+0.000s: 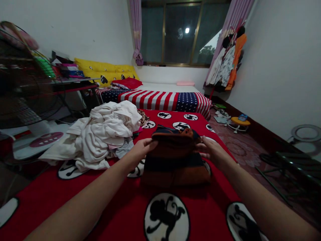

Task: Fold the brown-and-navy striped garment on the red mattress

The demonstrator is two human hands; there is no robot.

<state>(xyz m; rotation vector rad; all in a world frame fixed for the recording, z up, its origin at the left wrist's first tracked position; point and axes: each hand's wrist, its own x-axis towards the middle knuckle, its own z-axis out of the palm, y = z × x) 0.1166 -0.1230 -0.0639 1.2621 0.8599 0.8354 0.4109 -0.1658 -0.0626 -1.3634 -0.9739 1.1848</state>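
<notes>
A folded garment with orange and dark navy stripes lies on the red bed cover, which has round black-and-white monkey prints. My left hand grips the garment's upper left edge with closed fingers. At the upper right edge, my right hand pinches the same garment. Its top fold is lifted a little between the two hands.
A heap of white and pale clothes lies on the bed to the left. Beyond it is a stars-and-stripes blanket with yellow pillows. A fan stands at the left, hanging clothes at the right by the window.
</notes>
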